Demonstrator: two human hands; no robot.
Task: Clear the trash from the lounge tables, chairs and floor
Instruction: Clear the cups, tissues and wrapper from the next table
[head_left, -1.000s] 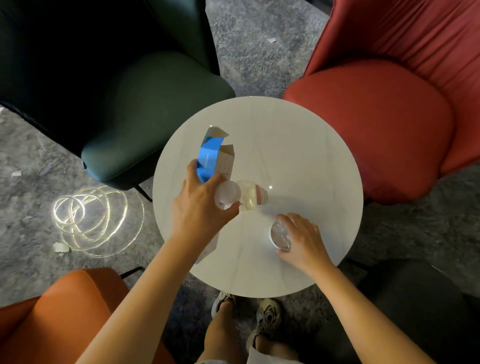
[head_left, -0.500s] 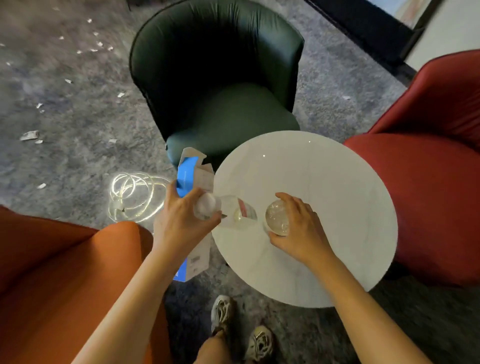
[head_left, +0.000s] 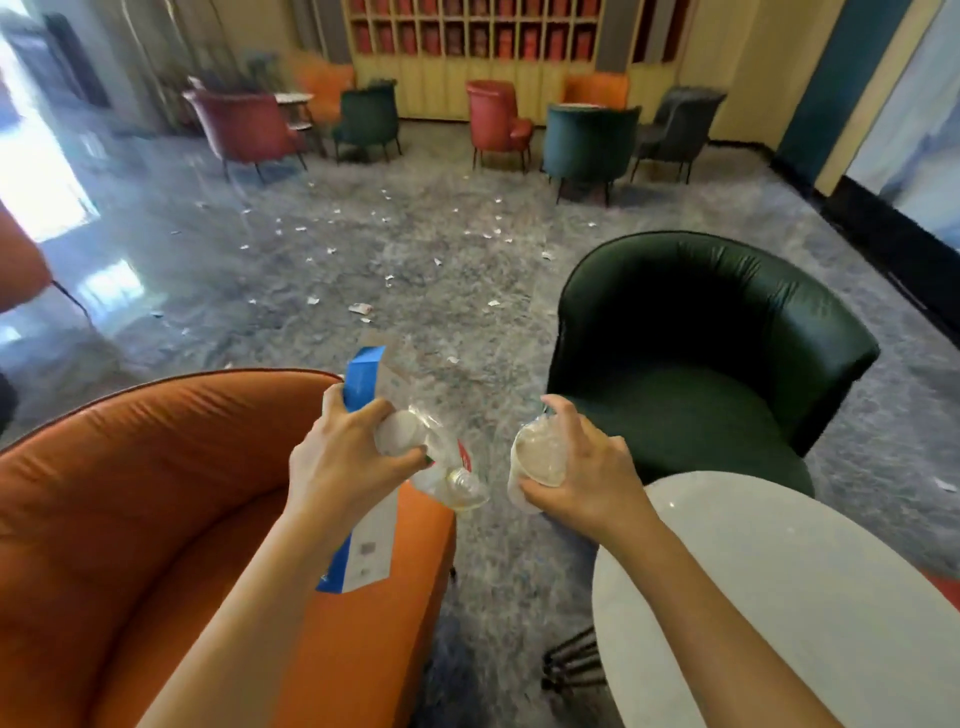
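Both bare forearms stretched forward, side by side. Left hand (head_left: 347, 460) curled, gripping carton (head_left: 370, 545) and plastic bottle (head_left: 451, 480). Right hand (head_left: 581, 470) wrapped round plastic cup (head_left: 537, 453).

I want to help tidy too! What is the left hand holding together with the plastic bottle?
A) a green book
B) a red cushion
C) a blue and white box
C: the left hand grips a blue and white box together with the clear plastic bottle.
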